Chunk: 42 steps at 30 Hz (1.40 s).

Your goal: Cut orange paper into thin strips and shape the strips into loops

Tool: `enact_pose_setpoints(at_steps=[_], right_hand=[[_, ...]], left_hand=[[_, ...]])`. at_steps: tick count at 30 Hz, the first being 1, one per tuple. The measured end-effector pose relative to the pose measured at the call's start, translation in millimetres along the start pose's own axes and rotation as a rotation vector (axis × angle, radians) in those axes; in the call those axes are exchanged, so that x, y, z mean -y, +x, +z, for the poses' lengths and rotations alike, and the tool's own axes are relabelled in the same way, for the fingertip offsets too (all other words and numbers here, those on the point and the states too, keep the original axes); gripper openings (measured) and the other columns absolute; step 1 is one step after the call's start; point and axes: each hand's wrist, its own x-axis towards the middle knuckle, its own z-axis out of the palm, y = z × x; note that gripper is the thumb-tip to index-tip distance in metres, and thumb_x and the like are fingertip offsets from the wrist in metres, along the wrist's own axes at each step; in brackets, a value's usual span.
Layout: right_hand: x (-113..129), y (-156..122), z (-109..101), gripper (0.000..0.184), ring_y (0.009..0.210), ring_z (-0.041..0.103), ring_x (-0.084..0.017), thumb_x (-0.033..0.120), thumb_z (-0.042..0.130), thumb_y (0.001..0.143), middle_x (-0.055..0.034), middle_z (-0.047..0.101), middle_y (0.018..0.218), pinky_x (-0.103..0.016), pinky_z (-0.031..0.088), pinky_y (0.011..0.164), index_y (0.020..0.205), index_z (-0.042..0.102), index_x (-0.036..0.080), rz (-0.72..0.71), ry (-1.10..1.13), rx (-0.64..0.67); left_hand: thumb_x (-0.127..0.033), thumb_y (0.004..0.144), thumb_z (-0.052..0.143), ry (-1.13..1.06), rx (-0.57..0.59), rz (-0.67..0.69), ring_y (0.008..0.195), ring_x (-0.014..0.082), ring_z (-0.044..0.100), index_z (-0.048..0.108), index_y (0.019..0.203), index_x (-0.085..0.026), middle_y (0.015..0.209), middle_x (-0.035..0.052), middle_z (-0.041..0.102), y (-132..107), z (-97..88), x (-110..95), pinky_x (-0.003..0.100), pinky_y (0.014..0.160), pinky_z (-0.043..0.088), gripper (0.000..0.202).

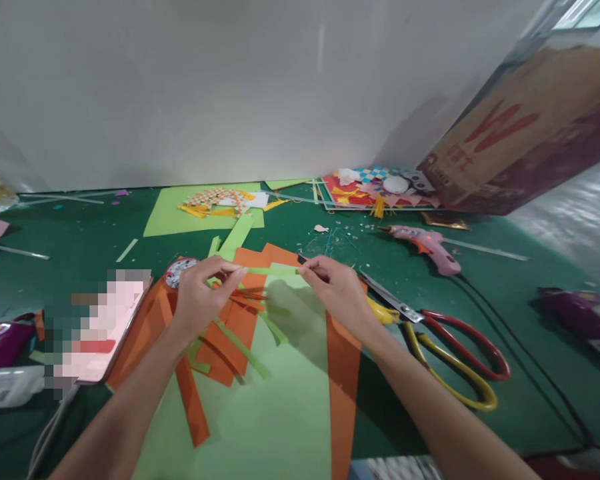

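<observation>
A narrow light-green paper strip [274,271] is stretched level between my two hands. My left hand [205,290] pinches one end between thumb and fingers, and my right hand [337,290] pinches the other. Below the strip lies a large light-green paper sheet [280,413] over orange paper [344,373]. Orange strips [193,403] and more green strips [243,348] are scattered around and beneath my left hand. Just right of my right wrist rest scissors [450,347] with one red and one yellow handle.
A pink glue gun [427,247] with a cord lies right; purple tools sit at both sides. A phone [113,327] lies left. Behind are woven paper pieces [220,200], a decorated stack [375,190], a paper bag [525,133] and a white wall [230,87].
</observation>
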Motion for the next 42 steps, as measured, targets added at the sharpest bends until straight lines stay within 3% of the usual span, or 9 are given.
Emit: enact_pose_setpoints(at_steps=[7,16,22,25,29,32,36,39,42], right_hand=[[-1.7,0.5,0.2,0.022,0.046,0.027,-0.01,0.039,0.051,0.072,0.0052,0.036,0.047,-0.024,0.02,0.045,0.061,0.049,0.019,-0.014,-0.04,0.005],[-3.8,0.5,0.0,0.023,0.045,0.03,-0.01,0.039,0.049,0.073,0.0047,0.039,0.047,-0.024,0.022,0.046,0.06,0.049,0.02,-0.037,-0.112,0.015],[-10.3,4.1,-0.6,0.019,0.046,0.038,-0.012,0.034,0.047,0.074,0.0019,0.049,0.049,-0.024,0.025,0.047,0.062,0.052,0.02,-0.031,-0.224,-0.007],[-13.8,5.2,-0.8,0.016,0.048,0.044,-0.014,0.029,0.046,0.073,-0.0005,0.055,0.053,-0.024,0.028,0.049,0.064,0.054,0.019,-0.018,-0.293,0.001],[-13.3,2.2,0.7,0.013,0.049,0.045,-0.015,0.023,0.048,0.071,-0.0031,0.058,0.056,-0.026,0.027,0.05,0.062,0.056,0.02,0.001,-0.415,0.016],[-10.2,-1.0,1.3,0.014,0.051,0.048,-0.017,0.022,0.049,0.073,-0.005,0.06,0.059,-0.027,0.026,0.05,0.061,0.056,0.021,-0.009,-0.489,0.027],[-6.8,-3.3,0.1,0.015,0.052,0.05,-0.017,0.018,0.05,0.075,-0.0049,0.061,0.06,-0.027,0.028,0.051,0.062,0.056,0.02,-0.032,-0.541,0.086],[-4.9,-4.6,-0.8,0.012,0.052,0.052,-0.016,0.016,0.053,0.073,-0.0042,0.061,0.06,-0.026,0.028,0.051,0.063,0.058,0.019,-0.031,-0.564,0.121],[-3.5,-6.0,-1.0,0.008,0.049,0.05,-0.016,0.019,0.055,0.075,-0.0018,0.058,0.054,-0.026,0.027,0.05,0.069,0.06,0.019,-0.034,-0.58,0.132]], left_hand=[[-0.028,0.076,0.06,-0.115,0.03,-0.124,0.059,0.0114,0.053,0.056,0.062,-0.02,0.062,-0.0028,0.058,2.9,-0.3,-3.7,0.023,0.058,0.045,0.017],[-0.031,0.083,0.052,-0.04,0.079,-0.104,0.062,0.0126,0.054,0.053,0.067,-0.021,0.065,-0.0024,0.058,2.3,0.9,1.7,0.023,0.059,0.044,0.019],[-0.033,0.085,0.049,0.044,-0.036,-0.155,0.053,0.0115,0.052,0.051,0.069,-0.021,0.057,-0.0047,0.052,5.1,0.6,6.4,0.022,0.055,0.043,0.02],[-0.031,0.087,0.049,0.155,-0.014,-0.043,0.062,0.0135,0.057,0.054,0.073,-0.02,0.066,-0.0015,0.06,5.8,-0.5,9.8,0.024,0.063,0.046,0.018],[-0.04,0.083,0.058,0.347,0.261,0.243,0.087,0.0222,0.059,0.063,0.084,-0.019,0.085,0.0061,0.068,4.2,-0.5,15.8,0.035,0.083,0.045,0.022],[-0.048,0.073,0.069,0.382,0.427,0.322,0.102,0.0271,0.056,0.067,0.097,-0.019,0.097,0.0083,0.068,2.7,-0.4,19.6,0.04,0.09,0.043,0.037],[-0.047,0.07,0.072,0.371,0.467,0.3,0.108,0.0283,0.054,0.069,0.098,-0.021,0.102,0.0083,0.067,3.5,-1.0,22.9,0.042,0.093,0.043,0.038],[-0.038,0.077,0.068,0.292,0.447,0.311,0.103,0.0265,0.056,0.071,0.082,-0.02,0.094,0.0077,0.069,5.4,-1.0,24.3,0.04,0.091,0.044,0.019],[-0.033,0.081,0.062,0.203,0.382,0.3,0.098,0.0243,0.059,0.069,0.07,-0.02,0.087,0.0069,0.07,6.4,-0.1,24.0,0.039,0.089,0.045,0.018]])
